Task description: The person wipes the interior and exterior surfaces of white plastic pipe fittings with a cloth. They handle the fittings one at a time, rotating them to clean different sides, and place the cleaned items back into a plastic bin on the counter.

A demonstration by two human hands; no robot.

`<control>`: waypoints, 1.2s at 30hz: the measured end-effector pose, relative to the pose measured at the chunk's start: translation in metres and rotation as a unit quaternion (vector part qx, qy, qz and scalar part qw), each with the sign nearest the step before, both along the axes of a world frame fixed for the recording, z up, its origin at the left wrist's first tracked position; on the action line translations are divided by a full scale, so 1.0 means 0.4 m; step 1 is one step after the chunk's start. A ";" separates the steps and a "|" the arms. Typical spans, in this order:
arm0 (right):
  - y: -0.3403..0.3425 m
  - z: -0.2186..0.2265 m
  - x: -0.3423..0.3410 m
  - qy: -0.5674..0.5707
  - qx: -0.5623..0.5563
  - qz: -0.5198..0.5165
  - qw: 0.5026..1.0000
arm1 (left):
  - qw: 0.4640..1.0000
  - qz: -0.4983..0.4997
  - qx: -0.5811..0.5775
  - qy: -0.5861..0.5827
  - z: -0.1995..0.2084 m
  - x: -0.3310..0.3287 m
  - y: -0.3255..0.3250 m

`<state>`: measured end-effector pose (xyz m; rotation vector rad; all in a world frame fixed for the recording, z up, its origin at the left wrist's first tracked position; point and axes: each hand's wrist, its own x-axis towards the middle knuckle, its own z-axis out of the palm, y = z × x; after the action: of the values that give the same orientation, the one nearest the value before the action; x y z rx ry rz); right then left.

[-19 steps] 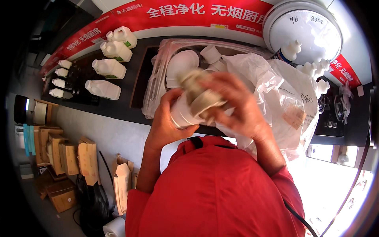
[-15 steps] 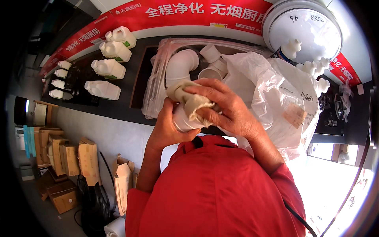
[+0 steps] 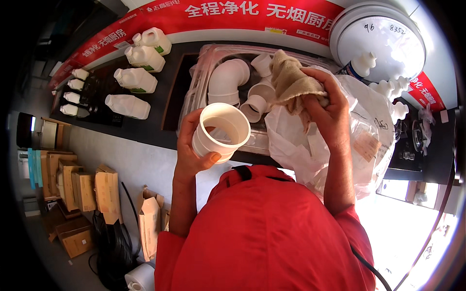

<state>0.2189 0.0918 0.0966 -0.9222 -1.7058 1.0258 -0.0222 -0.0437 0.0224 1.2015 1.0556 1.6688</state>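
In my left hand (image 3: 188, 145) is a short white plastic pipe coupling (image 3: 200, 140), its round open end tipped up toward me. The thumb and fingers wrap round its outer wall. My right hand (image 3: 330, 104) grips a crumpled beige cloth (image 3: 293, 82), up and to the right, apart from the coupling. Beyond both hands lies a clear plastic tray (image 3: 194, 92). It holds a white pipe elbow (image 3: 228, 80) and several smaller white pipe fittings (image 3: 256, 104). A large white plastic bag (image 3: 296, 140) lies under my right forearm.
Several white jugs (image 3: 131, 105) stand on the dark counter (image 3: 150, 133) at left. White bottles (image 3: 361, 63) and a big round white lid-like disc (image 3: 381, 46) are at the back right. Cardboard boxes (image 3: 108, 194) and a black hose coil (image 3: 110, 252) sit on the floor at left.
The cloth has come off the coupling and moved up and right with my right hand. My left hand has turned the coupling so that its open end shows.
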 end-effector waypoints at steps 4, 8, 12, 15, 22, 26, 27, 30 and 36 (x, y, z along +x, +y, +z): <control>-0.006 0.035 -0.007 -0.052 0.215 0.056 0.974 | 0.996 -0.029 -0.026 -0.076 0.002 0.021 0.009; -0.058 0.032 -0.045 -0.031 0.186 0.180 0.965 | 0.988 -0.077 -0.057 -0.123 0.017 0.039 0.017; -0.064 0.019 -0.083 -0.119 0.292 0.197 0.928 | 0.966 -0.130 -0.094 -0.202 0.021 0.056 0.013; -0.064 0.012 -0.088 -0.160 0.290 0.203 0.922 | 0.978 -0.128 -0.092 -0.139 0.015 0.044 0.018; -0.063 -0.006 -0.064 -0.252 0.162 0.287 0.910 | 0.989 -0.049 -0.030 0.133 0.045 0.043 0.024; -0.025 -0.067 -0.030 -0.154 -0.004 0.356 0.921 | 0.978 -0.037 -0.011 0.206 0.044 0.031 0.030; -0.009 -0.075 -0.017 -0.106 -0.045 0.368 0.922 | 0.985 -0.032 -0.038 0.166 0.041 0.028 0.026; 0.030 -0.052 0.038 -0.011 -0.261 0.355 0.898 | 0.994 -0.006 -0.069 0.079 0.007 0.004 0.014; -0.006 -0.004 0.038 -0.024 -0.144 0.117 0.982 | 0.997 -0.011 -0.075 -0.026 -0.014 -0.013 0.013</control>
<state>0.2343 0.0895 0.0952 -0.9475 -1.7637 1.4472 -0.0276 -0.0384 0.0166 1.0637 1.1090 1.5669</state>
